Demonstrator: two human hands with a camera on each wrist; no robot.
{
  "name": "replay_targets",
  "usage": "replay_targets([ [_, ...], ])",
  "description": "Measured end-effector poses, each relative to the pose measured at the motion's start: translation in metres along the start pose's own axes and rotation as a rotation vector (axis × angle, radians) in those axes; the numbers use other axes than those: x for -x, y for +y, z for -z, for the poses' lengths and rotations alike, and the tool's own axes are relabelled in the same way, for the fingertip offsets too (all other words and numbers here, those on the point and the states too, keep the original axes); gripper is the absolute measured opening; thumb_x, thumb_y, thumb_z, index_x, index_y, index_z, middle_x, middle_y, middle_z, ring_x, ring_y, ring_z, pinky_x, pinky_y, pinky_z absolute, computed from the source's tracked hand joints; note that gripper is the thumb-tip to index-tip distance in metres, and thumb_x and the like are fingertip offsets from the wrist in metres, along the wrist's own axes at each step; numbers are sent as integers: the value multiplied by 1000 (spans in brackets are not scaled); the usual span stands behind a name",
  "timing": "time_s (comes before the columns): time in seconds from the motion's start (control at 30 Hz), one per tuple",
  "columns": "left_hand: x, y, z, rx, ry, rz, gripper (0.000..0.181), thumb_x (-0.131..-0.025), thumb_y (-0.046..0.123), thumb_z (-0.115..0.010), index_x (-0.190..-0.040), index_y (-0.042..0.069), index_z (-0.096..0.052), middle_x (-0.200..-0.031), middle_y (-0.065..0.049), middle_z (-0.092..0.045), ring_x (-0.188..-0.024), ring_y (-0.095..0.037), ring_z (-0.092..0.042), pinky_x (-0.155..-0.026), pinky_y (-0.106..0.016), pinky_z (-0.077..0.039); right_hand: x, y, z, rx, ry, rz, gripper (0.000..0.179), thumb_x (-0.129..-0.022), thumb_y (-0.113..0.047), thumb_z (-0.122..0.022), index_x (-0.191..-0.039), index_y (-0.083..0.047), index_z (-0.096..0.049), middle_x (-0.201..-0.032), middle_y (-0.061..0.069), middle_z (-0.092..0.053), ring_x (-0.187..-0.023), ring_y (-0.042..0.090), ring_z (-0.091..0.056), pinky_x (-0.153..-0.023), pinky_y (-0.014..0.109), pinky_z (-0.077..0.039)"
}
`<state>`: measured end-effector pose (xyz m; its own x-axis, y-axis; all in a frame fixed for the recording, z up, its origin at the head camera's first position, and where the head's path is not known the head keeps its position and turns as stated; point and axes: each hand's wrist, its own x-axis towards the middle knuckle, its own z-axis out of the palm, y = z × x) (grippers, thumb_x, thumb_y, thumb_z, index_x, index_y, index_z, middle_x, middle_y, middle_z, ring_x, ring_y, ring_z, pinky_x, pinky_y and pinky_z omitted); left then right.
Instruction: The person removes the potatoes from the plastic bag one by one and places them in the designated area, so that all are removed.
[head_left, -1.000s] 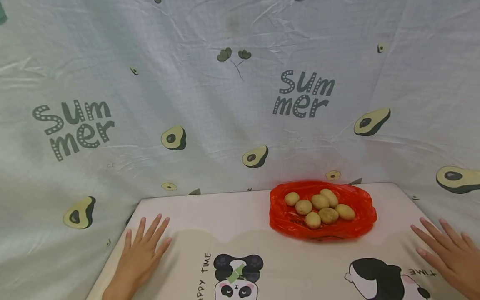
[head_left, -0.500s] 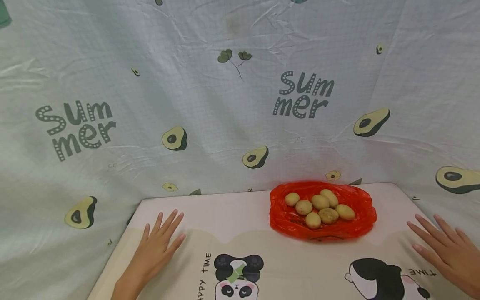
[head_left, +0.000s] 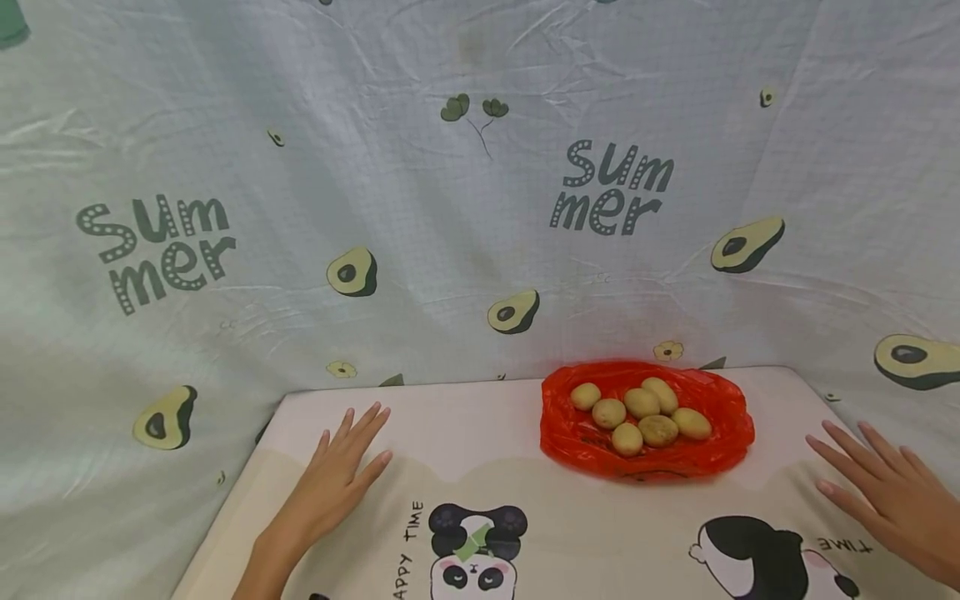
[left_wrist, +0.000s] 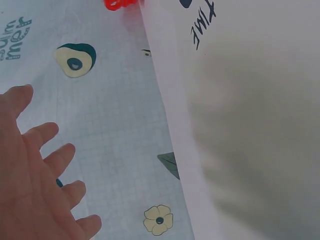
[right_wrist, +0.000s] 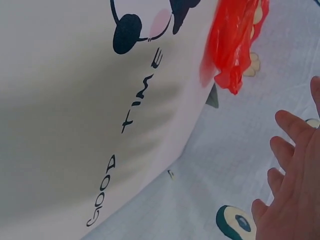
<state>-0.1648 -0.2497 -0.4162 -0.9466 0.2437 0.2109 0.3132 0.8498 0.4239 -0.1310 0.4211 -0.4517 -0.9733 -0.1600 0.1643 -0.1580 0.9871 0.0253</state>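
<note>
Several small yellowish potatoes (head_left: 642, 404) lie in a red plastic bag (head_left: 570, 454) whose mouth is spread wide, at the back right of the table in the head view. My left hand (head_left: 333, 483) is over the table's left side, fingers straight and spread, holding nothing. Over the right edge is my right hand (head_left: 892, 500), likewise with straight, spread fingers and nothing in it. Both hands are apart from the bag, the right one nearer to it. In the right wrist view part of the red bag (right_wrist: 232, 55) shows beyond the table edge line.
The table (head_left: 450, 433) has a pale cover printed with a panda (head_left: 474, 546) and a black-and-white animal figure (head_left: 757, 554). Behind it hangs a whitish cloth (head_left: 420, 192) with avocado prints and lettering. A small dark object (head_left: 319, 596) shows at the bottom edge, beside the left forearm.
My left hand has moved right and slightly farther forward over the table. The right hand has shifted a little left and forward. The bag and potatoes stay in place.
</note>
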Motion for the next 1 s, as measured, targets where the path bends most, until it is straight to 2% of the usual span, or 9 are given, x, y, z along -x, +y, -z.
replay_targets([
  [0.13, -5, 4, -1, 26, 1, -13, 64, -104, 49, -50, -160, 23, -34, -166, -4, -29, -154, -41, -14, -116, -72, -9, -4, 2, -1, -15, 4, 13, 82, -100, -48, -57, -161, -9, -19, -164, 30, -8, -146, 50, 26, -105, 58, 28],
  [0.37, -12, 10, -3, 85, -2, -32, 63, -105, 45, -52, -161, 24, -32, -166, -4, -29, -154, -40, -17, -116, -71, -11, -7, 5, -6, -13, 77, 108, 90, -94, -44, -65, -164, -16, -15, -166, 26, -11, -151, 45, 15, -110, 41, 28],
  [0.53, -17, 16, -6, 125, -23, -58, 65, -105, 45, -53, -161, 22, -31, -166, -7, -30, -153, -41, -19, -116, -69, -16, -15, 5, -6, -63, 43, 99, 86, -96, -43, -64, -163, -13, -18, -163, 28, -17, -147, 51, 0, -108, 37, 27],
  [0.7, -24, 22, -10, 161, -66, -78, 66, -104, 47, -53, -161, 21, -31, -166, -8, -29, -152, -40, -20, -117, -67, -20, -24, 4, -1, -131, -32, 65, 77, -99, -43, -59, -160, -9, -26, -156, 32, -27, -144, 55, -5, -108, 45, 26],
  [0.83, -29, 26, -13, 199, -106, -76, 66, -104, 49, -53, -161, 24, -31, -166, -7, -28, -153, -38, -20, -117, -65, -22, -31, 3, 4, -184, -93, 40, 74, -100, -45, -57, -157, -6, -31, -154, 34, -29, -141, 57, -8, -109, 63, 20],
  [0.93, -35, 30, -14, 230, -147, -75, 66, -104, 49, -53, -161, 25, -31, -165, -5, -30, -153, -34, -23, -119, -61, -23, -36, 1, 8, -190, -134, 3, 72, -100, -50, -56, -153, -6, -36, -150, 36, -33, -135, 60, -16, -107, 80, -1],
  [1.0, -38, 34, -14, 255, -172, -74, 65, -104, 49, -53, -160, 25, -32, -164, -4, -32, -152, -32, -27, -119, -59, -24, -40, 1, 11, -172, -157, -13, 72, -99, -53, -55, -151, -5, -39, -147, 38, -36, -129, 62, -22, -102, 84, -16],
])
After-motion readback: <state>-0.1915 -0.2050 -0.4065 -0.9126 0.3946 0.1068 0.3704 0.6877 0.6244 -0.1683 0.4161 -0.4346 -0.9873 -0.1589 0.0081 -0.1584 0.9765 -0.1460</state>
